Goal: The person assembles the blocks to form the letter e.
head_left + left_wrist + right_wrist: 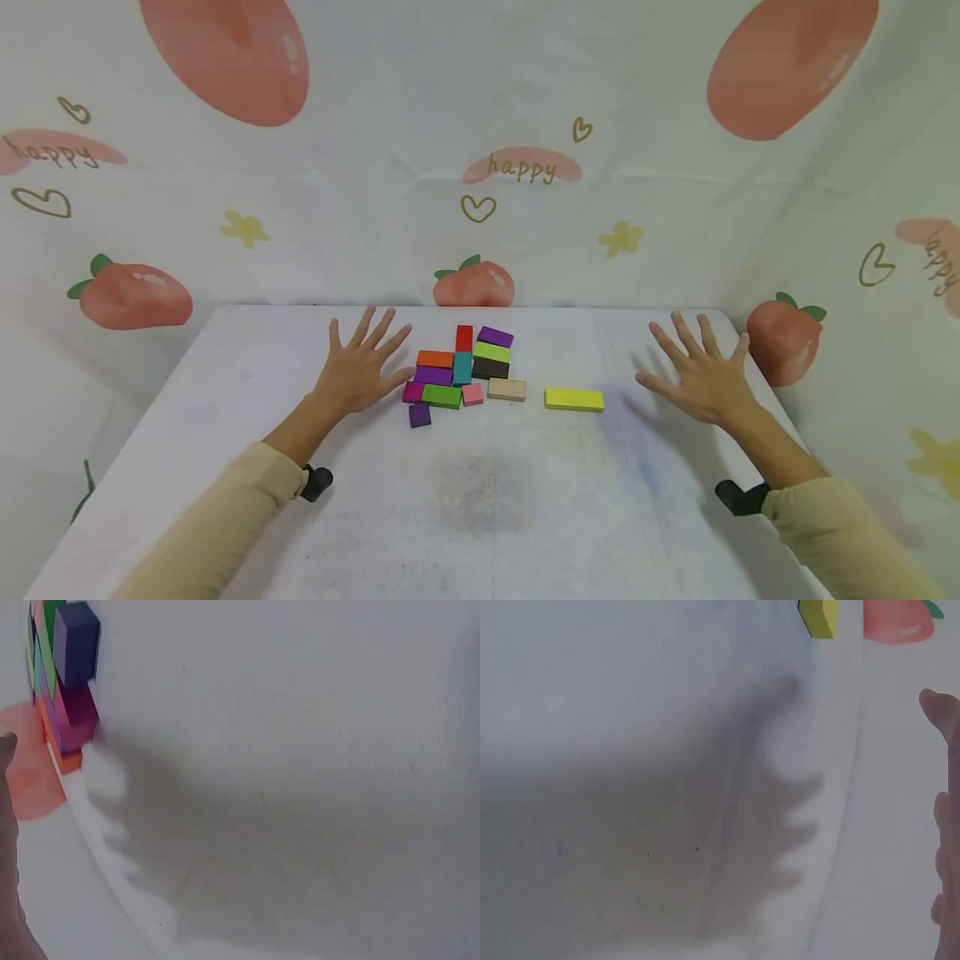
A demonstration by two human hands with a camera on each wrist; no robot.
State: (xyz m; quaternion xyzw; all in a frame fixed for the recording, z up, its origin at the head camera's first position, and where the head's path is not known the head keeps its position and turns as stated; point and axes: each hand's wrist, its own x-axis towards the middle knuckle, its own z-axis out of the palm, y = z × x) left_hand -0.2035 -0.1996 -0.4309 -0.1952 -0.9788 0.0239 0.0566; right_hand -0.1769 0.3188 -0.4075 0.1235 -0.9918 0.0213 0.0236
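My left hand (355, 372) hovers left of a cluster of coloured blocks, fingers spread and straight, holding nothing. Its thumb tip overlaps the cluster's left edge in the head view. Nearest to it are a magenta block (413, 392), a purple block (433, 376) and an orange block (435, 359). A dark purple cube (420, 415) lies just in front. Over the table's right side, my right hand (703, 379) is likewise spread and holds nothing. Left of that hand lies a long yellow block (573, 399), apart from the cluster. Both hands cast shadows on the table.
The cluster also has a green block (442, 397), a teal block (462, 367), a red block (464, 338), a black block (491, 368), a beige block (507, 389) and a pink cube (472, 394). Behind the white table (487, 550) hangs a printed curtain (360, 183).
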